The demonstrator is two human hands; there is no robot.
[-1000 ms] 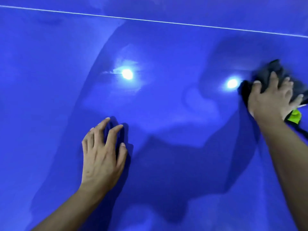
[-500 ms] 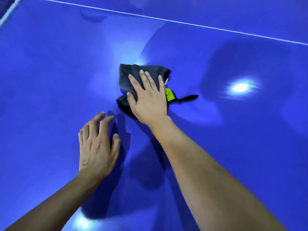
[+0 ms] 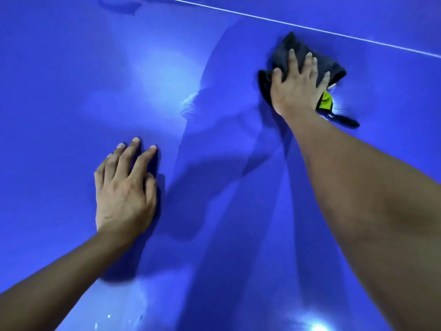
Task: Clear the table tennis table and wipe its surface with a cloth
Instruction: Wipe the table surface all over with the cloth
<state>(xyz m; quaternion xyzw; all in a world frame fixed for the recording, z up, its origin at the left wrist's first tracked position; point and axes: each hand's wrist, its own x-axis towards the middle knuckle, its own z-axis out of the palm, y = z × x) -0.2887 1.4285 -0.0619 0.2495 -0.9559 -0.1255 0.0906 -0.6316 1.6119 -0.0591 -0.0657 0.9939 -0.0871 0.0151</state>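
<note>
The left hand (image 3: 124,189) rests flat on the blue table (image 3: 59,91), fingers straight. Farther right, near the white line (image 3: 310,27), the right hand (image 3: 298,89) presses spread fingers on the dark cloth (image 3: 281,53); its yellow-green patch (image 3: 325,101) is perhaps a tag.

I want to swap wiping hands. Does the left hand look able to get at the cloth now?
Probably yes: only bare table lies between the left hand and the cloth, though the right hand presses flat on top of it.
</note>
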